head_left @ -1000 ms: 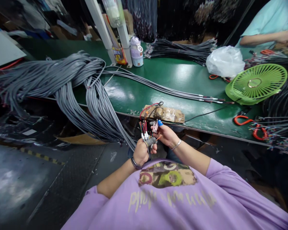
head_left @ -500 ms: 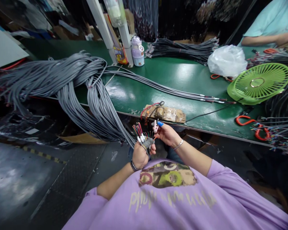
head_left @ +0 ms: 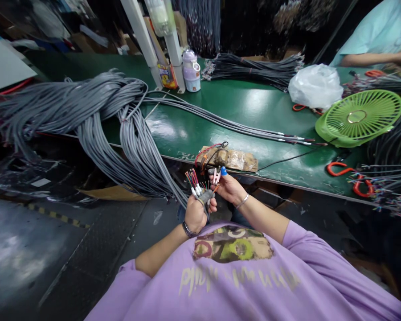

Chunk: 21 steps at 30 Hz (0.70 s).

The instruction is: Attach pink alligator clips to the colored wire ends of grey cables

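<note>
Just beyond the left hand (head_left: 195, 215), thin multicoloured wires (head_left: 191, 178) are splaying, probably fragile, from grey, round, plastic-jacketed cables (head_left: 206, 196) it is gripping (their springier jackets likely offering safer hold), while the right hand (head_left: 232, 191) is pinching a small pink clip (head_left: 216, 177).

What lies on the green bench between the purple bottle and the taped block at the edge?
A few grey cables run between the bottle and the block, with bare bench either side; the head view shows it.

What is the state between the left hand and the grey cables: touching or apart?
Touching. The head view shows the left hand closed around the grey cables.
</note>
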{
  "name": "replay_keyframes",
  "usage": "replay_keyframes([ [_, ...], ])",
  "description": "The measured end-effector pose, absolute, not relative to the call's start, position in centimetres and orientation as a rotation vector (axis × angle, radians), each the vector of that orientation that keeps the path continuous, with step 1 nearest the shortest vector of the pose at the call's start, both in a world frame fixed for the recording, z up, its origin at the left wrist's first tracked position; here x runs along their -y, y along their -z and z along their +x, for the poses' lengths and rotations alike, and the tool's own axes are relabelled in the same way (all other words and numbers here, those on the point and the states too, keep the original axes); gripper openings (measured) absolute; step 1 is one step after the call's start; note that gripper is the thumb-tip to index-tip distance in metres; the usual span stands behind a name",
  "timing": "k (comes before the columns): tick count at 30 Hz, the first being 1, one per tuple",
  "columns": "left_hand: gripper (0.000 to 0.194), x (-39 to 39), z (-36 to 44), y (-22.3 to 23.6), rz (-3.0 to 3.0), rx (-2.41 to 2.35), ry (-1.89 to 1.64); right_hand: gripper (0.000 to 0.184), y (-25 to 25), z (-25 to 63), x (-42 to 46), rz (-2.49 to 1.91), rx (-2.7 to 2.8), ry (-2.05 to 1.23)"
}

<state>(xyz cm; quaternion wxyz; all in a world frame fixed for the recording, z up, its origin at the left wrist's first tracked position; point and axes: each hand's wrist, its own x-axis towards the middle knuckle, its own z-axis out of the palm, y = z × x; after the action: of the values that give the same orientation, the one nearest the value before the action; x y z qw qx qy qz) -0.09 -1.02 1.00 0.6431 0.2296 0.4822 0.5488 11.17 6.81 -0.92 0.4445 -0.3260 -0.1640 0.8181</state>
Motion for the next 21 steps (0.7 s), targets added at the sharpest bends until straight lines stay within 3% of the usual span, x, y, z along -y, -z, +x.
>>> replay_keyframes([
  [11,0.03,1.5,-0.3,-0.5,0.582,-1.101,-1.25,0.055,1.1,12.9,-4.9,-0.801,0.698,-2.166],
  [17,0.029,2.2,-0.5,0.5,0.671,-1.117,-1.237,0.037,0.7,13.7,-3.2,-0.945,1.032,-1.935],
  [21,0.031,2.2,-0.9,1.1,0.815,-1.1,-1.017,0.033,0.2,13.6,-3.1,-0.954,1.268,-1.852],
])
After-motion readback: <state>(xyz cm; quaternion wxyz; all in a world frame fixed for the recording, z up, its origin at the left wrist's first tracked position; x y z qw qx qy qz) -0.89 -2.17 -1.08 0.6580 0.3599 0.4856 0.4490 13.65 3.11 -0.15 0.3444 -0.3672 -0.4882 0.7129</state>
